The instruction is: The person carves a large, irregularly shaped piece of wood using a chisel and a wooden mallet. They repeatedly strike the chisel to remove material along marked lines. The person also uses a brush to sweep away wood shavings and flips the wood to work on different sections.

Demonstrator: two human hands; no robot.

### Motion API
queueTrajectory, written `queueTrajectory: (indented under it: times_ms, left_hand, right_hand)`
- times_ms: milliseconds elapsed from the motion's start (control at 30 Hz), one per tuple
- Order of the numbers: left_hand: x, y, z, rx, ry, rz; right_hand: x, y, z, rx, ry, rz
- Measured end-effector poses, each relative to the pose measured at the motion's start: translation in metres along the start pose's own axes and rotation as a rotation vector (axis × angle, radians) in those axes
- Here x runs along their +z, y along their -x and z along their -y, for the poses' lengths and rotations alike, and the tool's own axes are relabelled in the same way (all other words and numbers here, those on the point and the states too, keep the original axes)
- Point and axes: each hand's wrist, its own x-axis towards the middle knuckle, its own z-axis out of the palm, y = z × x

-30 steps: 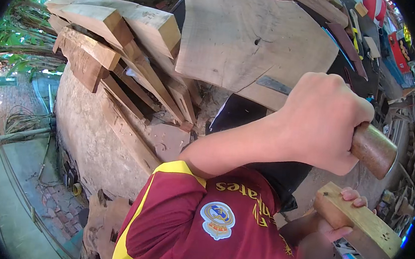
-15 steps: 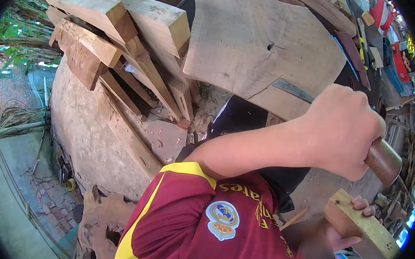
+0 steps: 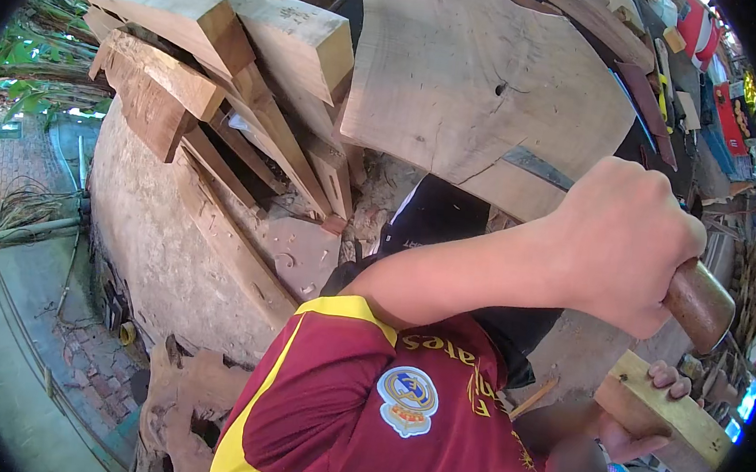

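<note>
My left hand [image 3: 630,247] is closed round the brown wooden handle [image 3: 699,304] of a chisel, which sticks out below the fist. The chisel's flat grey blade [image 3: 534,166] rests against the near part of a large pale wood slab [image 3: 462,74], close to a crack; its junction with the handle is behind my hand. At the lower right my right hand [image 3: 643,425] grips a squared wooden block [image 3: 671,410], fingers over one side and thumb along another. The block is a little below the handle's end, apart from it.
Several thick timbers [image 3: 296,39] are stacked at the upper left, with wood shavings [image 3: 301,257] by them. A gnarled wood piece [image 3: 187,407] stands lower left. Tools and a red box [image 3: 729,117] lie along the right. A dark maroon board [image 3: 646,106] lies beside the slab.
The view has shifted slightly, so the slab and both hands appear a little farther right. Both grips look the same, and the chisel's blade stays at the same spot on the slab.
</note>
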Motion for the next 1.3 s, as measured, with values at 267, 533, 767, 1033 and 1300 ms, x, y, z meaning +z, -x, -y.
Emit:
queueTrajectory:
  times_ms: [267, 533, 767, 1033, 1300]
  left_hand:
    - [-0.009, 0.003, 0.003, 0.016, 0.045, -0.063]
    - [-0.007, -0.003, 0.006, 0.007, 0.055, -0.124]
    - [-0.014, -0.007, 0.006, -0.006, 0.066, -0.135]
    - [-0.006, -0.001, 0.002, -0.024, 0.033, -0.029]
    - [-0.010, -0.002, 0.004, -0.044, 0.004, -0.043]
  right_hand:
    - [0.002, -0.031, 0.018, -0.177, 0.114, -0.167]
    - [0.025, -0.063, 0.039, -0.121, 0.202, -0.264]
    - [0.041, -0.024, 0.002, 0.168, 0.662, 0.093]
    - [0.047, -0.039, 0.042, 0.301, 0.044, 0.191]
    - [-0.014, -0.074, 0.083, 0.317, 0.087, 0.067]
